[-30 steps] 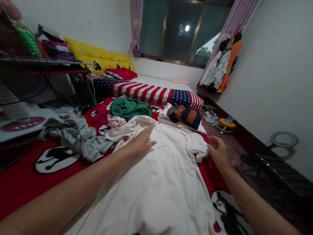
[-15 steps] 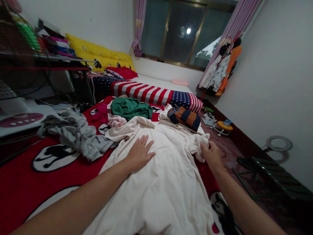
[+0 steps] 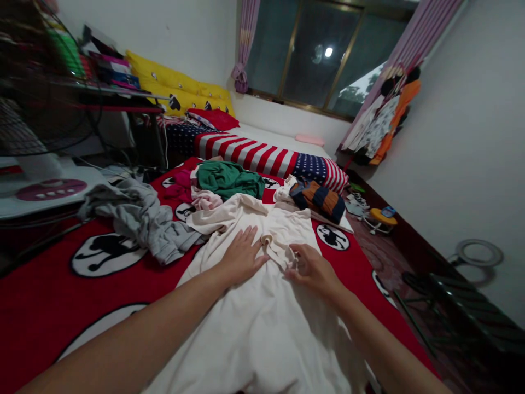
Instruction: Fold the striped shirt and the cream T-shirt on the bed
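Red blanket, wide either side of white shirt, hands atop

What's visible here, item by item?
Spread cloth garment: one, cream, centre
Crumpled cloth garment: one, grey, left
Bunched cloth: one, green, beyond cream garment
Small bunched cloths: at least two, pink, beside green
Striped cloth: one, orange/navy, right of green
Patterned cloth cover: one, red, beneath garments
Bed: one, white top, back
Padded backrest: one, yellow, beside bed
Window: one, gold-framed, back
Curtains: two, purple, window sides
Hanging clothes: several, white/orange, right
Round stool: one, yellow, right
Slatted seat: one, green, right
Desk: one, dark, left
Fan: one, white, left
Left hand: one, bare, flat on garment
Right hand: one, bare, touching garment fold
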Demonstrator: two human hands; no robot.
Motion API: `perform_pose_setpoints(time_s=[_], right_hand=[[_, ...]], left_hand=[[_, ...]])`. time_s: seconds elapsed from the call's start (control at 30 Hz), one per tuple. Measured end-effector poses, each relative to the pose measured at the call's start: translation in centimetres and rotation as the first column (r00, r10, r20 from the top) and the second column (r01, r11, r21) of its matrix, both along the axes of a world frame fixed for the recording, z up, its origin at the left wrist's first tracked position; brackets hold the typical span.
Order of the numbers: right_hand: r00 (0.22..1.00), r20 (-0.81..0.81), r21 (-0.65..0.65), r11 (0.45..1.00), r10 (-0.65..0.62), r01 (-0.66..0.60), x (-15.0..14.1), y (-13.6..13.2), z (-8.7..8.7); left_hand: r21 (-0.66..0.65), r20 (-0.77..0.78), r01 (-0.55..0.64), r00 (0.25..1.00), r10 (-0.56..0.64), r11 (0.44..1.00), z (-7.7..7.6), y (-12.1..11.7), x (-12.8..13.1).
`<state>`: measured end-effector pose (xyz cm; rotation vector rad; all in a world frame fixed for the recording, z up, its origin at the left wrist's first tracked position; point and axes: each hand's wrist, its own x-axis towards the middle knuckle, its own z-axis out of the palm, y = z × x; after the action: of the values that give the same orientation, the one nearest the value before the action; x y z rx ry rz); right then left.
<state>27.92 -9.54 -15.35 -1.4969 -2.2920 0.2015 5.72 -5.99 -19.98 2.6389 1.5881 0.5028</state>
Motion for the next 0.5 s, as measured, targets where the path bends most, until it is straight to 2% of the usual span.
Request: perform_pose_setpoints(time_s=[0.07,0.13,0.17,0.23,0.27,0.3,0.33,0.4,0.43,0.5], right_hand=[[0.996,0.067,0.043,0.997,0.065,-0.068,-0.7,0.1,-0.6],[0.996,0.044,0.067,0.994,0.081,-0.083,-1.2,0.4,-0.9],[0.999,-0.013,0.063,0.997,0.051,-0.050,-1.2,0.7,-0.9],[0.971,-0.225,0.025,0.995,-0.084,0.092,0.2,1.7,-0.6],[0.910,-0.371,-0.012,0.981,-0.184,0.193,1.5,2.3,-0.3],[0.803,-0.521,-0.059,0.951,-0.289,0.304,3.3,2.8,-0.1],[0.655,-0.658,-0.115,0.910,-0.371,0.399,5.4,3.3,0.1],[0.333,-0.788,-0.252,0.765,-0.517,0.593,10.1,3.8,0.2],[0.282,-0.785,-0.273,0.717,-0.552,0.641,12.4,3.8,-0.1],[0.257,-0.747,-0.294,0.651,-0.614,0.700,16.3,3.2,-1.0]], left_hand=[[0.001,-0.002,-0.001,1.000,0.001,1.000,0.0,0.0,0.0],[0.000,-0.004,0.003,1.000,-0.003,1.000,0.1,-0.1,-0.1],[-0.002,-0.007,0.005,1.000,-0.005,1.000,0.2,-0.1,-0.1],[-0.011,-0.013,0.004,1.000,-0.005,1.000,0.3,-0.2,-0.2],[-0.017,-0.016,0.002,1.000,-0.002,1.000,0.4,-0.2,-0.2],[-0.021,-0.019,-0.002,1.000,0.001,1.000,0.4,-0.2,-0.2],[-0.023,-0.020,-0.005,1.000,0.004,1.000,0.4,-0.2,-0.2],[-0.022,-0.021,-0.008,1.000,0.008,1.000,0.4,-0.3,-0.1],[-0.020,-0.021,-0.009,1.000,0.009,1.000,0.4,-0.3,-0.1],[-0.018,-0.020,-0.012,1.000,0.012,1.000,0.4,-0.3,-0.1]])
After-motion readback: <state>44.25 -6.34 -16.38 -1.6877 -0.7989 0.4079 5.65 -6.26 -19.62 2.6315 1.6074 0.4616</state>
